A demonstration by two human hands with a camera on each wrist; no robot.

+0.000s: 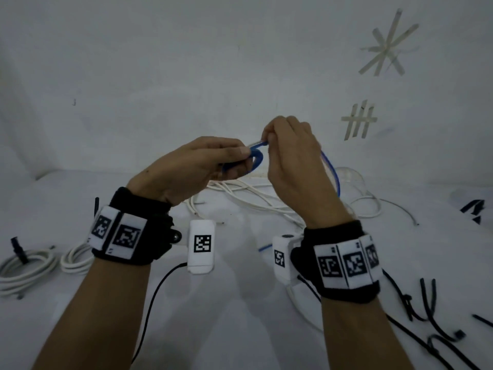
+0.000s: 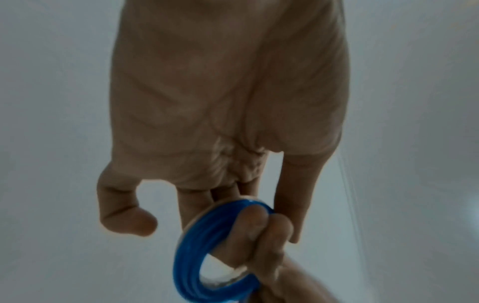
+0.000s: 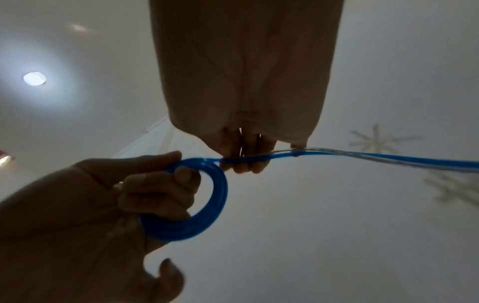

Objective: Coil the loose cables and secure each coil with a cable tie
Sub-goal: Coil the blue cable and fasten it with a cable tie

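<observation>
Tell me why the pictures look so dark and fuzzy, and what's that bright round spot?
Right wrist view: the camera looks up at a ceiling lamp that glares, so the left hand shows dark against it, and the blue cable is smeared by motion. Left wrist view: the left hand is so close it is soft and blurry. Head view: dim light overall, edges bent by the wide lens.

The blue cable (image 1: 256,158) is partly wound into a small tight coil of several turns, held up above the table between both hands, and its free length runs off the coil's top and droops down on the right. Behind it a tangle of loose white cables (image 1: 248,196) lies spread on the table. At the far left two white coils (image 1: 40,265) lie flat, one with a black tie (image 1: 18,249) sticking up, and loose black ties (image 1: 426,305) lie scattered at the right.
</observation>
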